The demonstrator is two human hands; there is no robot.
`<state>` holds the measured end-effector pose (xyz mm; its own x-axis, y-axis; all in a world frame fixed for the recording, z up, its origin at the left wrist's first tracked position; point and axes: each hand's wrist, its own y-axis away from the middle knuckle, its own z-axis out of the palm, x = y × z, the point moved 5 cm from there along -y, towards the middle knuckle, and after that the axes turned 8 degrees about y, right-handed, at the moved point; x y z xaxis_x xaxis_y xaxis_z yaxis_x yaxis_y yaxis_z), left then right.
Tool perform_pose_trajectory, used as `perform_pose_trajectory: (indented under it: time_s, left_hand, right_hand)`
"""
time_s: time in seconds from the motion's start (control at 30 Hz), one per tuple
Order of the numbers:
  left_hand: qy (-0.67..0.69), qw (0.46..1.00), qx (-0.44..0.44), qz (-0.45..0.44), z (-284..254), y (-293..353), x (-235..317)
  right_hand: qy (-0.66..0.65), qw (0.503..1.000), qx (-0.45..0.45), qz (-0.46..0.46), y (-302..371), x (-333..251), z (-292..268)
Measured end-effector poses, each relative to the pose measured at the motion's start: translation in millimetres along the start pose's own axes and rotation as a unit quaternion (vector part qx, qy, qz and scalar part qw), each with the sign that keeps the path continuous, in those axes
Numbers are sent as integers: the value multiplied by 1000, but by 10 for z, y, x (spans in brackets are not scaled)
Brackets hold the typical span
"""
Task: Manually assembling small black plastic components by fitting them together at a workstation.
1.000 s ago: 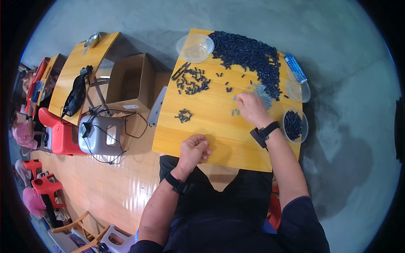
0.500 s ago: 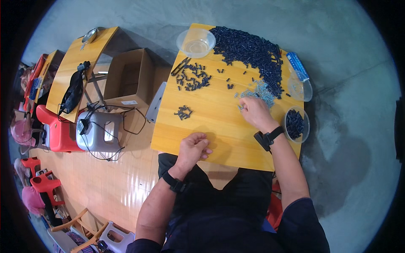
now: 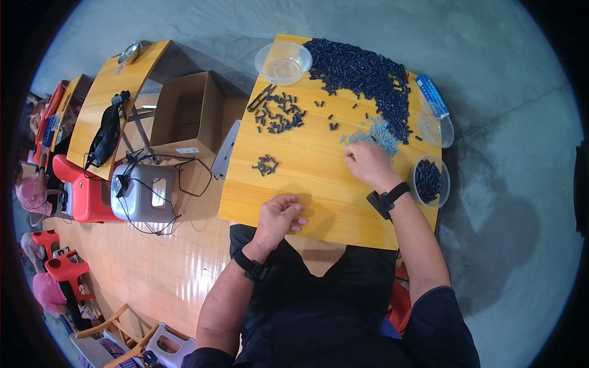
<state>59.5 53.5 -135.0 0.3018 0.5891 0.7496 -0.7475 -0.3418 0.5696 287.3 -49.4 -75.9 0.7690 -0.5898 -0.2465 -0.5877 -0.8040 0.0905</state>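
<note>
My right hand [image 3: 368, 164], its fingers pinched together, is at the near edge of a heap of tiny pale blue-grey pieces [image 3: 383, 134]. Whatever lies between those fingertips is too small or hidden to make out. Over the near left part of the wooden table [image 3: 319, 184] my left hand [image 3: 281, 214] is closed, thumb against curled fingers; its contents do not show. Small black cylindrical pieces form a large pile [image 3: 359, 67] at the far side. Smaller groups of black pieces lie at left, one loosely scattered [image 3: 282, 116] and one compact [image 3: 265, 165].
A clear round bowl [image 3: 283, 63] stands at the far left corner, with black tweezers [image 3: 262, 98] nearby. Along the right edge are a blue-and-white box [image 3: 432, 96], a clear lid or dish [image 3: 437, 130] and a tub of black pieces [image 3: 428, 182]. A cardboard box [image 3: 190, 113] and grey stool [image 3: 143, 191] stand left.
My right hand has shifted slightly left and toward me, away from the pale heap, fingers still pinched. My left hand has hardly moved.
</note>
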Motion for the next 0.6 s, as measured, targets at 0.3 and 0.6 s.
perform_pose_trajectory:
  time_s: [0.3,0.6]
  left_hand:
    - [-8,1000,-7,-2,-5,8,17]
    - [5,1000,-4,-5,-15,-18,-10]
  right_hand:
    - [-32,997,71,-2,-204,-7,-29]
    - [-9,997,81,-12,-677,11,-107]
